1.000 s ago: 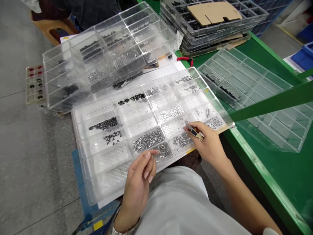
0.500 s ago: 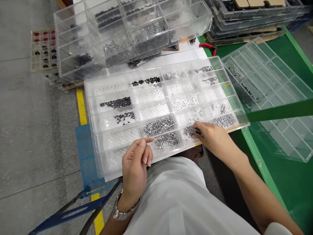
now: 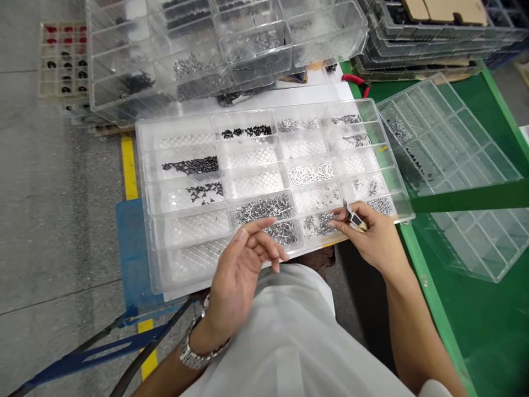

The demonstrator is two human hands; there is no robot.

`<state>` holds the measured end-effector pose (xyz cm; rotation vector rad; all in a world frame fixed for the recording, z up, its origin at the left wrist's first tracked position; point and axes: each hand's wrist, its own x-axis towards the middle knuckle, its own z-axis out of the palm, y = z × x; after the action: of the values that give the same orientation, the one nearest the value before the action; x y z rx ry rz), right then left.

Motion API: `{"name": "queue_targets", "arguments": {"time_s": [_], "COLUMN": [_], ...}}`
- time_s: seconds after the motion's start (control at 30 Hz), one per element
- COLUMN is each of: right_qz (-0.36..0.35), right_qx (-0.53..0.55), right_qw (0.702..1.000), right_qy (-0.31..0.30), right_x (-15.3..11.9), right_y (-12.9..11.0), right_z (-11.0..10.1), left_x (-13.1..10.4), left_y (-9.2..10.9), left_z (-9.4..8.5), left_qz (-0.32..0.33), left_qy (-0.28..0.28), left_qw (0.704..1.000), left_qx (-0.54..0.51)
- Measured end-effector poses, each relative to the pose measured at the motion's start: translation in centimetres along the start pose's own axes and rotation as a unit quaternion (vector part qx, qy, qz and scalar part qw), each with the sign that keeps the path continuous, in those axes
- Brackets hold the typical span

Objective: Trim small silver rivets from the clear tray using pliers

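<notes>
My right hand (image 3: pixel 372 234) pinches a small silver metal piece (image 3: pixel 354 216) with a dark middle and a brass-coloured end; its exact kind I cannot make out. It is tilted above the front right of a clear compartment tray (image 3: pixel 194 227). Just left of those fingertips lie small silver screws (image 3: pixel 320 223) in one compartment. My left hand (image 3: pixel 242 270) hovers at the tray's front edge, fingers loosely apart and nothing in them. Beyond its fingertips are compartments of silver pin-like fasteners (image 3: pixel 264 208). Farther left in the tray sit black screws (image 3: pixel 194 165).
Behind the tray stands a deeper clear divided box (image 3: pixel 256 70). Red-handled pliers (image 3: pixel 356 80) lie on the green bench (image 3: pixel 487 331). Empty-looking clear trays (image 3: pixel 458 132) rest at right, with stacked trays (image 3: pixel 417 49) behind. A blue metal frame (image 3: pixel 91 353) is at lower left.
My right hand has lifted and turned the metal piece up from the screw compartment. My left hand has moved right and its fingers have spread. The view has shifted slightly.
</notes>
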<state>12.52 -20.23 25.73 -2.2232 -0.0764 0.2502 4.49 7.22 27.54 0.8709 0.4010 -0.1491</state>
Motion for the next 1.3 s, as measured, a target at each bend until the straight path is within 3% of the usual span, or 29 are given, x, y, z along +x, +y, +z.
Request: {"name": "queue_targets", "arguments": {"time_s": [0.13,0.27,0.43,0.57,0.7,0.83,1.07,1.3], "right_qz": [0.025,0.031,0.006,-0.044,-0.056,-0.077,-0.055,-0.047], "right_qx": [0.077,0.092,0.097,0.078,0.044,0.015,0.116,0.145], "right_qw": [0.997,0.994,0.990,0.984,0.992,0.997,0.986,0.987], "right_qy": [0.009,0.051,0.104,0.154,0.099,0.018,0.103,0.042], "right_x": [-0.6,-1.5,-2.9,-4.7,-6.0,-5.7,-4.6,-5.0], "right_y": [0.7,1.1,0.3,-1.5,-3.0,-4.0,-4.9,-5.4], "right_z": [0.2,0.0,-0.2,-0.2,0.3,1.3,1.4,2.3], "left_x": [1.1,1.4,1.2,1.7,2.8,3.2,3.5,3.1], "left_y": [-0.7,-1.6,-3.7,-5.0,-5.1,-4.6,-3.9,-3.0], "left_z": [2.5,4.7,5.9,6.7,7.2,7.2,6.1,5.2], "left_qz": [-0.044,-0.090,-0.171,-0.233,-0.275,-0.270,-0.207,-0.172], "left_qy": [-0.035,-0.030,-0.037,-0.005,-0.031,-0.052,-0.067,-0.083], "left_qw": [0.998,0.995,0.981,0.957,0.937,0.938,0.931,0.936], "left_qx": [-0.016,-0.040,-0.089,-0.172,-0.212,-0.213,-0.293,-0.297]}}
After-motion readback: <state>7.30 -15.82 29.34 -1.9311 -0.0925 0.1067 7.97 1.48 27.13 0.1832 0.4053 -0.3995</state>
